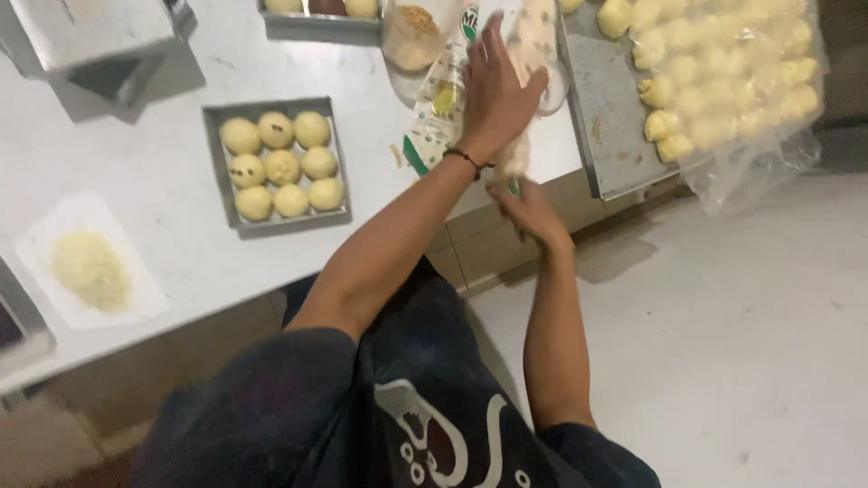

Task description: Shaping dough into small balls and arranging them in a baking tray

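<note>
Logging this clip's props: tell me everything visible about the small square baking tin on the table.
The square baking tin is grey metal with low walls and sits flat on the white table, slightly skewed to its edge. It holds nine round, pale yellow dough balls in three rows of three; several show dark specks, maybe raisins. Neither hand touches it; the left hand is well away, on a plastic bag.
</note>
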